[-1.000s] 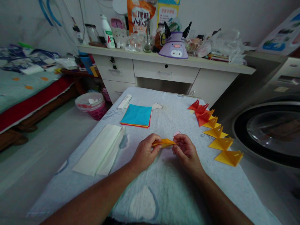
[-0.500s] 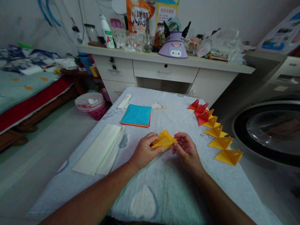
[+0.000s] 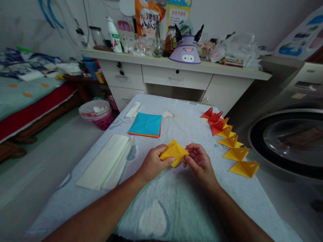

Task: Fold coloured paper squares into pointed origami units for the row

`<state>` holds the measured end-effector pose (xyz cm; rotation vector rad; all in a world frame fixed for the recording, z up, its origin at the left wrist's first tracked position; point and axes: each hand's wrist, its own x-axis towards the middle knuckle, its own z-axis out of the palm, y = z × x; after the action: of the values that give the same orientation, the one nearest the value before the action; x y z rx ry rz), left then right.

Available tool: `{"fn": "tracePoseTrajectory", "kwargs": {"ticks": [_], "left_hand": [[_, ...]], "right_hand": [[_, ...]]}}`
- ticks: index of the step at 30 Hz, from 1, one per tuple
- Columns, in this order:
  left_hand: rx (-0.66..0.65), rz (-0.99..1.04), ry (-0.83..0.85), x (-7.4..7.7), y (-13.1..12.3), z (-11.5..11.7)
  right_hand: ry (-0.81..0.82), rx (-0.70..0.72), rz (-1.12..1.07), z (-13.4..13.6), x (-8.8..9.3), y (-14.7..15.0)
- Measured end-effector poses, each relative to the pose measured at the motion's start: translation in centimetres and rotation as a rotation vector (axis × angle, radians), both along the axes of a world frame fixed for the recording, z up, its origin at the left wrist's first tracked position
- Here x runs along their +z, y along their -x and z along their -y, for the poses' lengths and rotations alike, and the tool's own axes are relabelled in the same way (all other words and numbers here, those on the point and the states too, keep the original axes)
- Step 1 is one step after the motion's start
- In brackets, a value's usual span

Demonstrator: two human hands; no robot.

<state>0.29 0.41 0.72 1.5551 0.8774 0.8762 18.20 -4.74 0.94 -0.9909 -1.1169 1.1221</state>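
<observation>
A folded yellow origami paper (image 3: pixel 174 152), roughly diamond-shaped, is held above the cloth-covered table. My left hand (image 3: pixel 154 162) grips its left side, thumb on top and fingers beneath. At the right corner, my right hand (image 3: pixel 200 162) pinches the paper between thumb and index finger, the other fingers curled. Beyond my left hand lies a stack of square coloured paper (image 3: pixel 146 124), blue on top. To the right stands a row of folded paper pieces, with red ones (image 3: pixel 217 125) at the far end and yellow ones (image 3: pixel 244 168) nearer.
A folded pale sheet (image 3: pixel 106 163) lies on the table (image 3: pixel 153 215) at the left. Behind the paper stack is a narrow white box (image 3: pixel 133 110). A pink bin (image 3: pixel 101 116) stands left on the floor, a washing machine (image 3: pixel 290 134) at right, drawers (image 3: pixel 176 75) ahead.
The yellow paper has opened flatter into a diamond facing up, still held in both hands. My hands have barely shifted; the view has moved slightly.
</observation>
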Motion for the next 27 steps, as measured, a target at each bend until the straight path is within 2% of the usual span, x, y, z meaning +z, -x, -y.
{"fn": "tracePoseTrajectory", "kwargs": {"ticks": [4, 8, 13, 27], "left_hand": [[-0.024, 0.031, 0.128, -0.3, 0.1, 0.0], [-0.019, 0.155, 0.226, -0.1, 0.0, -0.1], [0.071, 0.274, 0.282, 0.4, -0.1, -0.2], [0.076, 0.321, 0.344, 0.0, -0.4, -0.2]], "right_hand": [[-0.028, -0.013, 0.007, 0.2, 0.4, 0.0], [-0.04, -0.056, 0.067, 0.4, 0.1, -0.1], [-0.098, -0.175, 0.27, 0.7, -0.6, -0.2], [-0.251, -0.157, 0.523, 0.9, -0.5, 0.0]]}}
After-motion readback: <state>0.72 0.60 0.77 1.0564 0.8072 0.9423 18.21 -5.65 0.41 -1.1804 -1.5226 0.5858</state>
